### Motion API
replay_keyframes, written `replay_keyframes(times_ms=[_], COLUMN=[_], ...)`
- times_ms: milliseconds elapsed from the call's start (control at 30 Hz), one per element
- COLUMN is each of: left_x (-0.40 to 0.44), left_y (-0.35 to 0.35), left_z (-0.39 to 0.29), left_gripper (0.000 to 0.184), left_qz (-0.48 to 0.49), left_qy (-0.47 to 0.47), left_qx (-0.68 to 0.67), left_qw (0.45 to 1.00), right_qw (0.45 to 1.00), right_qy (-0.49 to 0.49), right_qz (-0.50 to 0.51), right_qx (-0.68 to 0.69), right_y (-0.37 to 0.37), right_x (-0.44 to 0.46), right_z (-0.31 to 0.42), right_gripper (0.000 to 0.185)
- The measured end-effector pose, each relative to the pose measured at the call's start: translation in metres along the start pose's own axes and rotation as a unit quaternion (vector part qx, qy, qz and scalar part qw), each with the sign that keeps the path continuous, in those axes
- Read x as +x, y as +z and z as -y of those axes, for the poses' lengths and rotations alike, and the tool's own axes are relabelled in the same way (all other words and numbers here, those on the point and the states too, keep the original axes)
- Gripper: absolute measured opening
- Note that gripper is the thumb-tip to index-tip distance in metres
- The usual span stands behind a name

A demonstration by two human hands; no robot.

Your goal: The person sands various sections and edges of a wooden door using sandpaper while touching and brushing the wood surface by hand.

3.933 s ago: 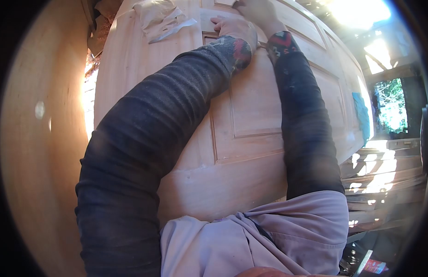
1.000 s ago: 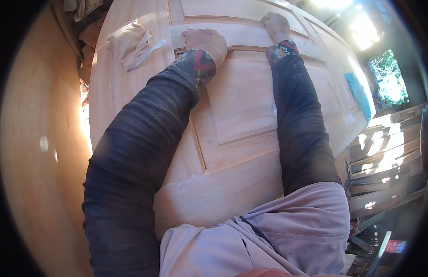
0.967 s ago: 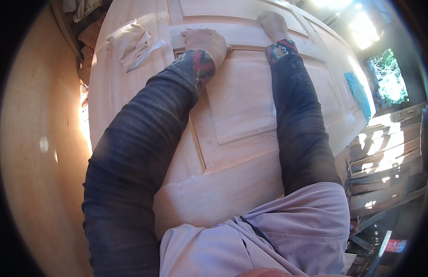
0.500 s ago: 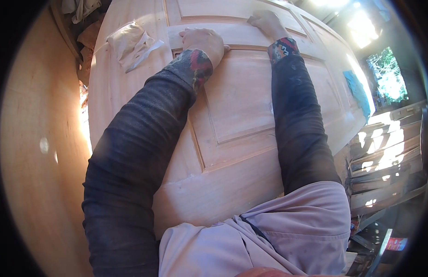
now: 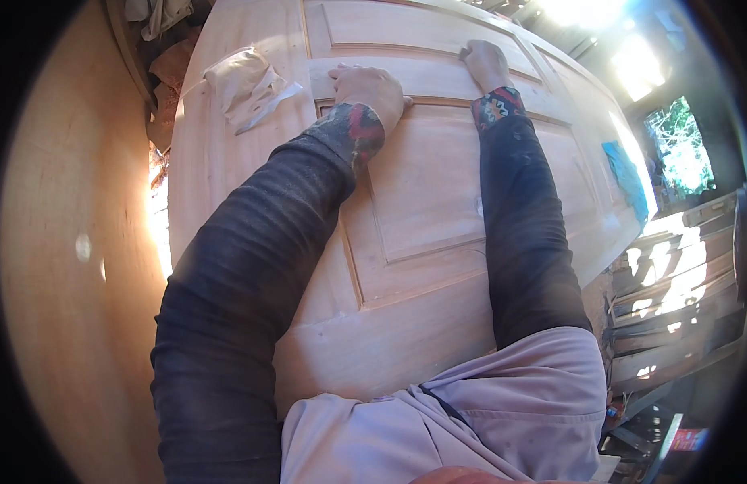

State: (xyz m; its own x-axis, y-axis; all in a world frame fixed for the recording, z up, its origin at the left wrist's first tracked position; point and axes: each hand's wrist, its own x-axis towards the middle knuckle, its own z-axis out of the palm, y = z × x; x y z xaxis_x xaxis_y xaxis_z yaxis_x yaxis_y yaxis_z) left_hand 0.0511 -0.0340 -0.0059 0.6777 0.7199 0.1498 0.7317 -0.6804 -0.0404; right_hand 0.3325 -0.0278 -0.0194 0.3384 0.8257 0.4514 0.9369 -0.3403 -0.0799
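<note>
A pale wooden panel door (image 5: 389, 339) lies flat in front of me, with raised panels framed by moulded edges. My left hand (image 5: 369, 93) rests on the cross rail at the corner of the middle panel, its thumb out to the side and fingers spread. Further right, my right hand (image 5: 486, 64) is closed and pressed down by the moulding of the upper panel. Whatever lies under its curled fingers is hidden. Left of my left hand, a crumpled, whitish torn sheet (image 5: 248, 85) lies on the door's stile.
A tall smooth wooden board (image 5: 75, 242) stands close on the left. A blue cloth or sheet (image 5: 626, 181) hangs over the door's right edge. Stacked timber pieces (image 5: 672, 282) lie at the right, below a bright opening (image 5: 681, 145).
My right hand has slid slightly to the right along the door. My left hand stays in place on the rail. The whole view has shifted a little.
</note>
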Motion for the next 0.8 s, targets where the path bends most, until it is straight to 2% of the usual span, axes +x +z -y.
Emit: replay_keyframes(times_ms=[33, 67, 167, 267, 367, 400, 500, 600, 667, 700, 767, 800], left_x=[0.006, 0.010, 0.011, 0.005, 0.001, 0.003, 0.005, 0.000, -0.001, -0.001, 0.000, 0.001], left_y=[0.007, 0.013, 0.013, 0.004, 0.001, 0.002, 0.006, 0.003, 0.003, -0.002, -0.013, -0.010], left_z=[-0.002, -0.004, -0.001, 0.000, -0.002, -0.002, -0.002, 0.000, 0.001, 0.001, 0.000, 0.000], left_gripper=[0.055, 0.055, 0.055, 0.055, 0.055, 0.056, 0.057, 0.058, 0.058, 0.059, 0.062, 0.060], left_qz=[-0.002, -0.005, 0.012, 0.007, -0.013, -0.013, -0.018, -0.034, -0.036, 0.005, 0.087, 0.044], left_qy=[-0.016, -0.030, -0.011, -0.003, -0.004, -0.001, 0.017, 0.027, 0.024, 0.021, 0.015, 0.019], left_qx=[-0.002, -0.003, -0.021, -0.022, -0.007, -0.003, 0.003, -0.004, -0.008, -0.018, -0.037, -0.024], left_qw=[1.000, 1.000, 1.000, 1.000, 1.000, 1.000, 1.000, 0.999, 0.999, 1.000, 0.995, 0.999], right_qw=[1.000, 0.995, 0.983, 0.995, 0.991, 0.992, 0.994, 0.988, 0.991, 0.990, 0.992, 0.992], right_qy=[-0.010, -0.087, -0.118, -0.039, 0.118, 0.117, -0.057, -0.063, -0.003, 0.026, 0.064, 0.084], right_qz=[-0.002, -0.003, 0.025, -0.034, -0.063, -0.050, -0.051, -0.020, -0.058, -0.077, -0.046, -0.031], right_qx=[0.016, 0.056, 0.139, 0.082, 0.009, -0.027, 0.077, 0.141, 0.124, 0.116, 0.096, 0.084], right_y=[0.001, 0.004, -0.005, -0.002, 0.016, 0.019, 0.014, 0.000, 0.004, 0.004, 0.006, 0.000], right_x=[-0.002, 0.001, -0.004, -0.006, -0.002, 0.002, 0.001, -0.005, -0.007, -0.009, -0.008, -0.009], right_z=[0.005, 0.012, 0.038, 0.006, -0.037, -0.035, -0.007, 0.018, -0.001, -0.007, -0.015, -0.014], right_gripper=[0.019, 0.019, 0.018, 0.016, 0.016, 0.016, 0.021, 0.019, 0.019, 0.018, 0.019, 0.019])
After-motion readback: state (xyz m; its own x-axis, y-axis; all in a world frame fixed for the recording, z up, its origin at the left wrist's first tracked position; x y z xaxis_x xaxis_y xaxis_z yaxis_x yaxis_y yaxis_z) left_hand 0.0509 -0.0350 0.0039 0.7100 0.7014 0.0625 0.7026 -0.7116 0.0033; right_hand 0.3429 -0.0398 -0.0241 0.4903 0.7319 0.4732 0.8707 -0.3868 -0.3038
